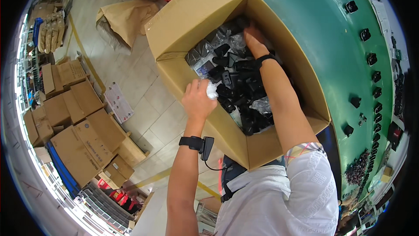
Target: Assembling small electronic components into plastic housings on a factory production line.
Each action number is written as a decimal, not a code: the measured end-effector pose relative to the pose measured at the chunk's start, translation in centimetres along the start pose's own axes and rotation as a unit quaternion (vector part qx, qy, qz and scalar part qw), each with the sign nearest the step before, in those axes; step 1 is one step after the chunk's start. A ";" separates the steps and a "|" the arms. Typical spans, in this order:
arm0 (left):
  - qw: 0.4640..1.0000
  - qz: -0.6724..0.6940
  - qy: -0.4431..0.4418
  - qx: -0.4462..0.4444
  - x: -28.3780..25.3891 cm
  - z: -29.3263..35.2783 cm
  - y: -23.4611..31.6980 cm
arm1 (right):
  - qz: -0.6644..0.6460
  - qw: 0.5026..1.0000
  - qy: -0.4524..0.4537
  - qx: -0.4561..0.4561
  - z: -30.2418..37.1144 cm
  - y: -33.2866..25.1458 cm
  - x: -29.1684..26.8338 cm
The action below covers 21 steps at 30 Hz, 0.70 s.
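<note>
A large open cardboard box stands in front of me, filled with black plastic device parts, some wrapped in clear plastic bags. At the box's left wall, my left hand is closed around a crumpled piece of whitish plastic. My right hand reaches deep into the far right of the box, near a bagged part. Its fingers go down among the contents, so I cannot see what they touch. Each wrist wears a black band.
To the right runs a green work table with a row of small black units and a heap of small dark parts. Stacked cartons stand on the left. A brown paper bag lies on the tiled floor beyond the box.
</note>
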<state>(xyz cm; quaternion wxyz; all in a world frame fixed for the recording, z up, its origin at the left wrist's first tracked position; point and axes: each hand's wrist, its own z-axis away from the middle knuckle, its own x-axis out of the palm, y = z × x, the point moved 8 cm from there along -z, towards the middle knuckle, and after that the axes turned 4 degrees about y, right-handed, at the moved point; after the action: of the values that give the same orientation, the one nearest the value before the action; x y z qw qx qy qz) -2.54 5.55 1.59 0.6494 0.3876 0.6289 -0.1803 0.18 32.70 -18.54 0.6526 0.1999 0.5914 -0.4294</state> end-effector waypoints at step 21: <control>1.000 0.027 0.004 0.002 -0.1 -0.2 0.3 | -0.901 0.363 -0.151 0.185 7.2 1.2 0.0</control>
<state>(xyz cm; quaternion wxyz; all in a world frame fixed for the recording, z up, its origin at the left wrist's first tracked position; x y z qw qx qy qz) -2.44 5.83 1.77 0.6507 0.4064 0.6204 -0.1630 5.47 27.89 -17.27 -0.0976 -0.4040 0.2165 -0.8834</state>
